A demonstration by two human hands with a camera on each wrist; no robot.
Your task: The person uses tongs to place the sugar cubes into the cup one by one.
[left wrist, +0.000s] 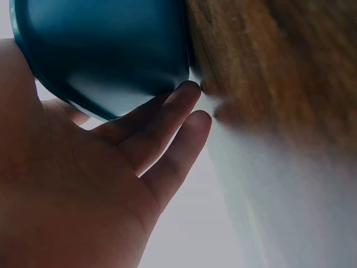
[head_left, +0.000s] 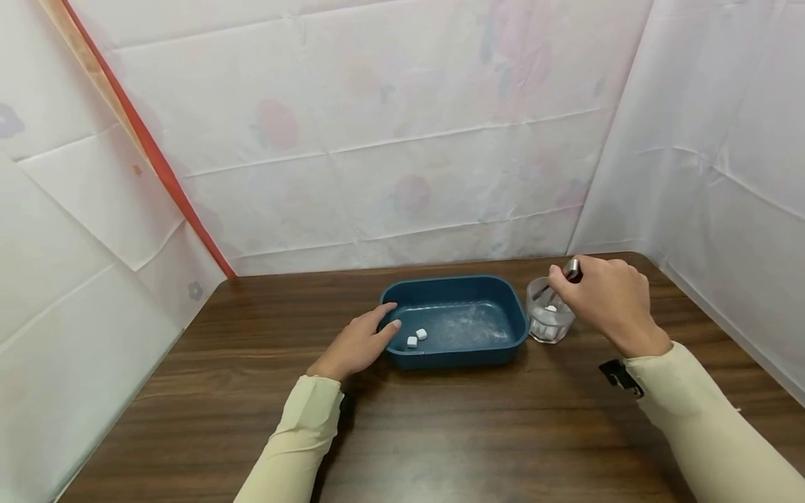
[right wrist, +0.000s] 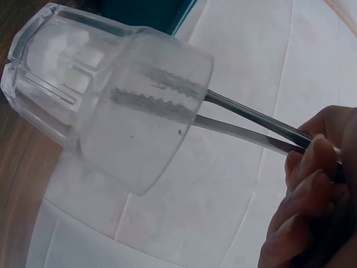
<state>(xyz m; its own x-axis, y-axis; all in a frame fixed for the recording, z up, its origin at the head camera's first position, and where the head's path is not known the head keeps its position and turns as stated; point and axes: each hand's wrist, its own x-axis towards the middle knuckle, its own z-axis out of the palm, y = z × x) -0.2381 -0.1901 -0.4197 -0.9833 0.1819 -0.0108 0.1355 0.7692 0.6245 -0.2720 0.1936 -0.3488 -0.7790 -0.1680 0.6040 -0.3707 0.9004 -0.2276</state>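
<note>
My right hand (head_left: 606,297) holds metal tongs (right wrist: 251,128) near their upper end. The tongs' serrated tips stand slightly apart inside a clear drinking glass (right wrist: 150,151). Several small white cubes (right wrist: 72,56) lie at the bottom of the glass, blurred by its wall. Left of the glass is a dark blue rectangular tray (head_left: 459,358), with two white cubes (head_left: 411,342) in its near left corner. My left hand (head_left: 355,342) grips the tray's left side, thumb over the rim; in the left wrist view other fingers (left wrist: 178,145) lie along the outer wall.
Everything stands on a dark brown wood-grain table (head_left: 440,426). White patterned sheeting (head_left: 402,140) hangs behind the table and at both sides, with a red strip (head_left: 157,161) at the left. The glass stands close to the tray's right end.
</note>
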